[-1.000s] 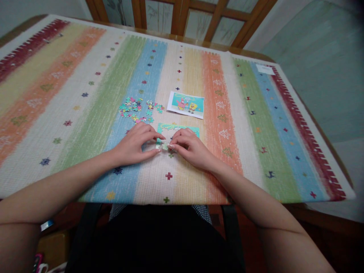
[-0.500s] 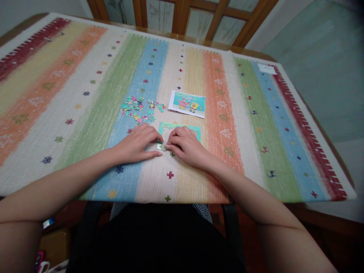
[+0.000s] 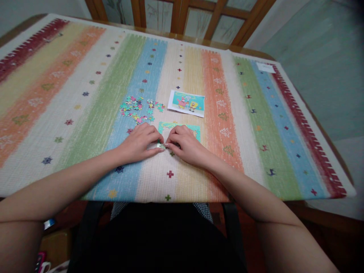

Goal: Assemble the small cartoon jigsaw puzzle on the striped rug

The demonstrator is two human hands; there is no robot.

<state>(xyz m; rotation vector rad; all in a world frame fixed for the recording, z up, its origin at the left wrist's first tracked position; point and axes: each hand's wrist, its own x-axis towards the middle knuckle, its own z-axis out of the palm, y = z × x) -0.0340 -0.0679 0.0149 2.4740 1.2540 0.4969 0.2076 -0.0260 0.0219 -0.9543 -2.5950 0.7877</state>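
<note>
Both hands meet at a small pale-green jigsaw piece [image 3: 162, 146] low on the table, near the lower left of a partly joined puzzle border [image 3: 195, 129]. My left hand [image 3: 142, 142] has thumb and index finger closed on the piece from the left. From the right, my right hand [image 3: 186, 144] pinches at the same spot, its fingertips touching the piece's right end. My right hand covers part of the border. Past my left hand lies a loose heap of jigsaw pieces [image 3: 132, 106], mostly turquoise, pink and yellow.
A printed cartoon picture [image 3: 187, 103] lies behind the border. A striped tablecloth [image 3: 113, 76] covers the table, with a white card [image 3: 265, 67] at its far right corner. The table's front edge runs close to my body.
My left thumb and index finger have moved slightly right and closed in on the jigsaw piece. My right hand stays almost in place.
</note>
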